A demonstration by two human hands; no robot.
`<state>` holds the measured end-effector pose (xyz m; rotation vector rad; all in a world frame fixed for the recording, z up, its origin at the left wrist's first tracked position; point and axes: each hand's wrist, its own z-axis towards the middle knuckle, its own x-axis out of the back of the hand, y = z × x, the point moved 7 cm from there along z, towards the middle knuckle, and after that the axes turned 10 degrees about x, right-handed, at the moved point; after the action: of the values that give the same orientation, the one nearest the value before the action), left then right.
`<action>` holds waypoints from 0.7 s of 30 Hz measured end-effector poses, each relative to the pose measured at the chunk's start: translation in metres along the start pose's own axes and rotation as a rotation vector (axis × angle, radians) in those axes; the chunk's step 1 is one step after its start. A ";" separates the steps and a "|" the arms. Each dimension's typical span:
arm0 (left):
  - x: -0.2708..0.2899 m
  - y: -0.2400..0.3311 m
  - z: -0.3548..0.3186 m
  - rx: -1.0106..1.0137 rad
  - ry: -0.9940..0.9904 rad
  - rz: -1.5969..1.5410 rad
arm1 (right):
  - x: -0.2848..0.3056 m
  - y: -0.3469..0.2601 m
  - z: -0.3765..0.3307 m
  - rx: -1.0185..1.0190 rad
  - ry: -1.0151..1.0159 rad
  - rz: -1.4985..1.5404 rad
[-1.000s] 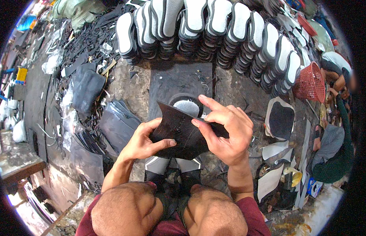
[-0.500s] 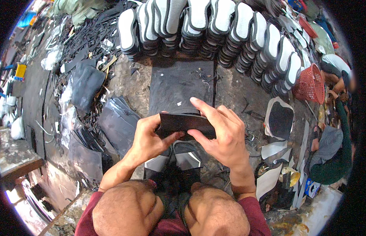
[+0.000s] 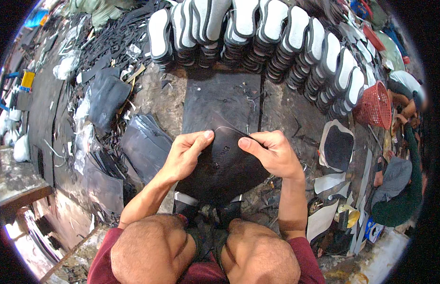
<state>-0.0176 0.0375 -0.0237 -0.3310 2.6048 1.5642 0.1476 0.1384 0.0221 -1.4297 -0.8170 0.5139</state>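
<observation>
Between my two hands a dark, flexible black sheet (image 3: 224,163) hangs tilted above my feet, its broad face turned toward me. My left hand (image 3: 188,150) pinches its upper left edge between thumb and fingers. On the upper right edge my right hand (image 3: 273,154) grips it, thumb lying on the near face and fingers behind. A thin pale thread or line curves along the sheet's top edge between the hands. Beyond it a flat black board (image 3: 222,97) lies on the floor. The sheet hides most of my shoes.
Stacks of white-topped, black-edged soles (image 3: 272,23) curve around the far side. Dark sheets (image 3: 146,144) lie at left, near black scraps (image 3: 120,33). At right are a red plastic basket (image 3: 374,105), a pale-rimmed black piece (image 3: 337,146) and another person's arm (image 3: 409,110).
The black sheet, seen nearly edge-on and bent before, now shows its broad face and hangs lower toward me. Both hands have shifted along its upper edge, still holding it.
</observation>
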 end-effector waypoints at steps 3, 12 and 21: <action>-0.001 0.008 0.009 0.042 0.031 -0.147 | -0.006 0.002 0.004 0.006 0.005 -0.174; 0.184 -0.011 -0.022 -0.125 0.665 -0.784 | 0.013 0.006 -0.004 0.319 0.463 -0.210; 0.370 -0.180 -0.060 0.212 1.224 0.009 | -0.042 0.077 -0.029 0.072 0.450 0.087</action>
<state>-0.3337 -0.1493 -0.2183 -1.6953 3.4855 1.2214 0.1550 0.0960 -0.0595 -1.4455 -0.3747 0.2656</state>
